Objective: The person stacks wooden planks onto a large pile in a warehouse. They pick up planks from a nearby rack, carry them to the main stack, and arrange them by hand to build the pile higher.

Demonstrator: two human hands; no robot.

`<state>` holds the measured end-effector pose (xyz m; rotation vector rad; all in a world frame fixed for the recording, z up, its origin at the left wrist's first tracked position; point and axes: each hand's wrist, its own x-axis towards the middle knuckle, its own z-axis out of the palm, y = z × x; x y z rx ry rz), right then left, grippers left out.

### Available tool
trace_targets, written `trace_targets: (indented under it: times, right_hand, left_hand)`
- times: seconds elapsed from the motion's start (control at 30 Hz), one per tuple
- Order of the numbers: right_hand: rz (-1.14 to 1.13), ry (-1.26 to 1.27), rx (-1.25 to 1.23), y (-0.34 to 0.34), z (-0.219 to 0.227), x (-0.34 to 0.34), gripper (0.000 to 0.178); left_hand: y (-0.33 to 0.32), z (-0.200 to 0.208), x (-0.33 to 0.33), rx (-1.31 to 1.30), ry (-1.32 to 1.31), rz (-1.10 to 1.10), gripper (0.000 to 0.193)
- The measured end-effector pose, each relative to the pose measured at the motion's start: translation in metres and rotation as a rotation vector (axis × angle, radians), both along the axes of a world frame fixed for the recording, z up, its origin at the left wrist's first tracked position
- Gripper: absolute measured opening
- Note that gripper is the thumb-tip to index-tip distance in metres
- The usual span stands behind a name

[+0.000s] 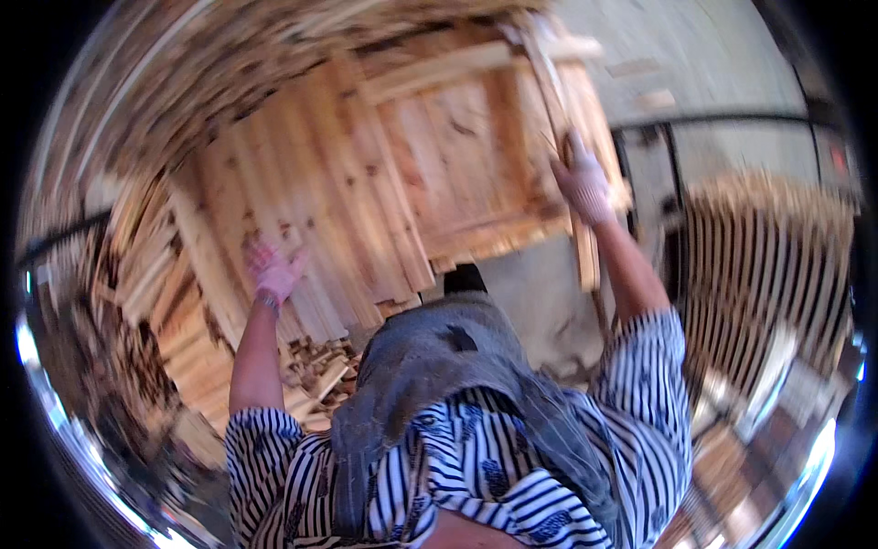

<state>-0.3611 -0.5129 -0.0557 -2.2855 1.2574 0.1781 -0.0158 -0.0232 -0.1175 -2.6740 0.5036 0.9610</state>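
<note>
Side by side before me lie several long pale wooden boards (315, 174), with knots showing in the grain. My left hand (274, 268), in a thin pinkish glove, has its fingers spread over the near left part of these boards; whether it touches them is hard to tell. At the right edge of the wood, my right hand (585, 188), gloved too, is closed around a long narrow wooden board (547, 78). That board runs from far to near, and its near end (586, 261) sticks out below my hand. The picture is blurred by motion.
A stack of wood with gaps between its layers (759, 274) stands at the right. Loose boards (146, 247) are piled at the left, and short offcuts (320, 371) lie near my apron (439, 348). Dark metal bars (713, 119) cross behind the stack.
</note>
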Motion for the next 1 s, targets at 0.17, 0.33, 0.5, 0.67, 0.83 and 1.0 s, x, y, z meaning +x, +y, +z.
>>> trace_targets:
  times: [0.17, 0.33, 0.5, 0.67, 0.83, 1.0]
  right_hand:
    - [0.066, -0.689, 0.271, 0.093, -0.019, 0.03, 0.072]
    - [0.322, -0.646, 0.327, 0.201, 0.015, 0.137, 0.066]
    - [0.635, -0.917, 0.235, 0.211, -0.013, 0.212, 0.061]
    - [0.951, -0.332, -0.359, 0.269, 0.025, 0.249, 0.063]
    - [0.982, -0.204, -0.692, 0.306, 0.006, 0.248, 0.065]
    - [0.957, -0.396, 0.14, 0.427, 0.053, 0.226, 0.048]
  left_hand:
    - [-0.039, 0.028, -0.008, -0.127, -0.082, -0.001, 0.125]
    - [-0.038, 0.057, -0.017, -0.217, -0.113, 0.022, 0.12]
    - [-0.099, 0.079, -0.044, -0.532, -0.218, 0.179, 0.098]
    - [-0.016, 0.095, -0.139, -1.028, -0.118, 0.212, 0.057]
    - [0.165, 0.112, -0.264, -1.198, -0.302, 0.888, 0.046]
    - [0.281, 0.103, -0.276, -1.56, 0.07, 1.907, 0.075]
